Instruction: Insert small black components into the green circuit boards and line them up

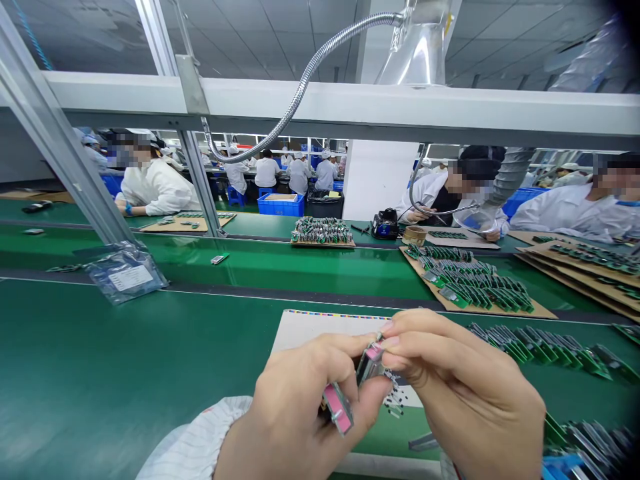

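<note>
My left hand (300, 413) is closed around a small pink-and-silver part (339, 408) low in the middle of the view. My right hand (460, 387) pinches another small metallic part (371, 360) against it with thumb and fingertips. Both hands hover over a white mat (310, 330) on the green bench. Tiny dark components (395, 400) lie on the mat just under my hands.
Rows of green circuit boards (540, 343) lie to my right, more on cardboard sheets (470, 283) beyond the conveyor belt (280, 263). A plastic bag (127, 272) sits at left. A flexible metal hose (300, 87) hangs overhead. Workers in white coats sit across the line.
</note>
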`<move>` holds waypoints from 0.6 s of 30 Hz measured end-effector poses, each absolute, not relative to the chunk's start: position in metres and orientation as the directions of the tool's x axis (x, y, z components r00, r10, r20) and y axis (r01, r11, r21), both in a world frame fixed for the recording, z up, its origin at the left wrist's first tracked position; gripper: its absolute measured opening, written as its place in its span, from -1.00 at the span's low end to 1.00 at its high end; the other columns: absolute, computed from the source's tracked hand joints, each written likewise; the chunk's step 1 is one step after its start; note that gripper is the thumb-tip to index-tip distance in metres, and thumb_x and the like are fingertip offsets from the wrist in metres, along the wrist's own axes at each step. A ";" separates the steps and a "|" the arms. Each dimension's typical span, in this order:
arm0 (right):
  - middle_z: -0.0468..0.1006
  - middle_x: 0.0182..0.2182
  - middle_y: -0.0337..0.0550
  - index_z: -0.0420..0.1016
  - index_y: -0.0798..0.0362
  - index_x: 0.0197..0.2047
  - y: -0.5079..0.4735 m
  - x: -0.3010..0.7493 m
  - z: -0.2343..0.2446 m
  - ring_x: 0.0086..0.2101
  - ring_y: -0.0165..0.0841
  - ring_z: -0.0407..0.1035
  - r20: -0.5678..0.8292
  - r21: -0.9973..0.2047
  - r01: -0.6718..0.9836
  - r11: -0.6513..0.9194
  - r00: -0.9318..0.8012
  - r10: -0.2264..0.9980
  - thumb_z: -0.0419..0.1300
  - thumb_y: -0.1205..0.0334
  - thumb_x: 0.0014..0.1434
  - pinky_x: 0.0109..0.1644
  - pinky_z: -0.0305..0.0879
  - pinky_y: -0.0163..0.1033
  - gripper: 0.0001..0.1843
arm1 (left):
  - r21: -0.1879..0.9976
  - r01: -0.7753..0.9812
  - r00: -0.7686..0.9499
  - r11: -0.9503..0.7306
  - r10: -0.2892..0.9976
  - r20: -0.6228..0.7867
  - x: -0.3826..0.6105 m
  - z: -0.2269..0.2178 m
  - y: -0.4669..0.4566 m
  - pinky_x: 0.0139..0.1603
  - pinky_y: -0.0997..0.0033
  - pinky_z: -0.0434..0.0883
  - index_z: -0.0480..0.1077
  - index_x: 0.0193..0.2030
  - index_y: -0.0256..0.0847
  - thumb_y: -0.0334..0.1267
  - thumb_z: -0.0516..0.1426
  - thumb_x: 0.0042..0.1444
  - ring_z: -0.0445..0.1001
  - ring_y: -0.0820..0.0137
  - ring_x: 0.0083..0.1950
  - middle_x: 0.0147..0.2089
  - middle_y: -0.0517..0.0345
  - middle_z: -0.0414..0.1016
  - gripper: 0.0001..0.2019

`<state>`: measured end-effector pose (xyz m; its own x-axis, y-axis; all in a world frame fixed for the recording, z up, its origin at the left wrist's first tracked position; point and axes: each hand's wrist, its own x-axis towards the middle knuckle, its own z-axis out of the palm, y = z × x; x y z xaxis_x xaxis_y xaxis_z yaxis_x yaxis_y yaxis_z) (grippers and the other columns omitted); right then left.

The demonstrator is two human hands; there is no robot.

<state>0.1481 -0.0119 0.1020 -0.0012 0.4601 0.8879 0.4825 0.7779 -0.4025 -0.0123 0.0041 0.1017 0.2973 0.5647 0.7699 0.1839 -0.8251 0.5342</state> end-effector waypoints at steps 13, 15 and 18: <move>0.64 -0.35 -0.29 0.56 -0.04 -0.28 -0.011 0.151 0.101 -0.33 -0.47 0.53 0.845 -0.475 0.482 0.737 0.017 0.534 0.33 0.28 0.20 -0.30 0.47 -0.51 -0.97 | 0.601 0.187 0.254 -0.777 0.629 0.735 -0.011 0.101 0.009 -0.35 0.67 0.49 0.13 -0.44 -0.13 -0.52 0.28 0.00 0.64 0.52 -0.35 -0.28 0.45 0.67 -0.64; 0.65 -0.33 -0.30 0.57 -0.07 -0.27 -0.013 0.152 0.102 -0.32 -0.45 0.54 0.832 -0.487 0.489 0.723 0.009 0.554 0.32 0.24 0.21 -0.28 0.49 -0.49 -0.99 | 0.609 0.197 0.259 -0.768 0.640 0.723 -0.012 0.102 0.010 -0.35 0.66 0.49 0.14 -0.43 -0.13 -0.53 0.29 -0.01 0.64 0.50 -0.34 -0.27 0.45 0.68 -0.63; 0.66 -0.32 -0.27 0.56 -0.07 -0.26 -0.015 0.153 0.102 -0.34 -0.42 0.54 0.807 -0.520 0.487 0.702 0.012 0.590 0.29 0.26 0.23 -0.33 0.50 -0.47 -0.98 | 0.617 0.197 0.260 -0.762 0.647 0.716 -0.014 0.105 0.010 -0.38 0.64 0.50 0.14 -0.44 -0.13 -0.52 0.29 -0.02 0.65 0.47 -0.35 -0.25 0.42 0.69 -0.63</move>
